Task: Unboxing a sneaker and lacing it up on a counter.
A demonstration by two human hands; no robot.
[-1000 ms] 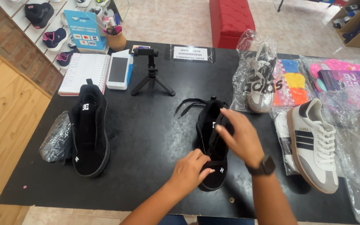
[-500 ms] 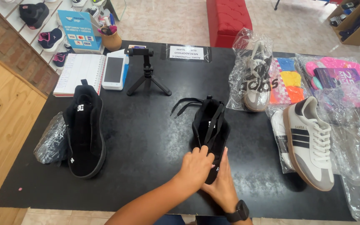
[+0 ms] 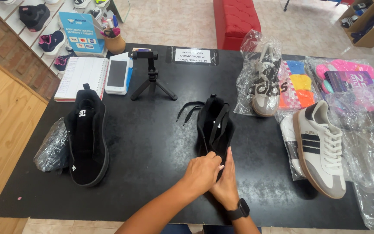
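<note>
Table (image 3: 152, 143), black, carried the black skate shoe (image 3: 215, 125) at its middle, laces loose. My left hand (image 3: 202, 173) pinched the toe end, fingers curled; my right hand (image 3: 227, 184) lay flat alongside, fingers together.

Second black shoe (image 3: 86, 138), phone tripod (image 3: 151, 78), notebook (image 3: 81, 78) — white sneaker (image 3: 320, 149).

2 bare forearms, no sleeves — black wristwatch (image 3: 238, 212) with dark band on right wrist
</note>
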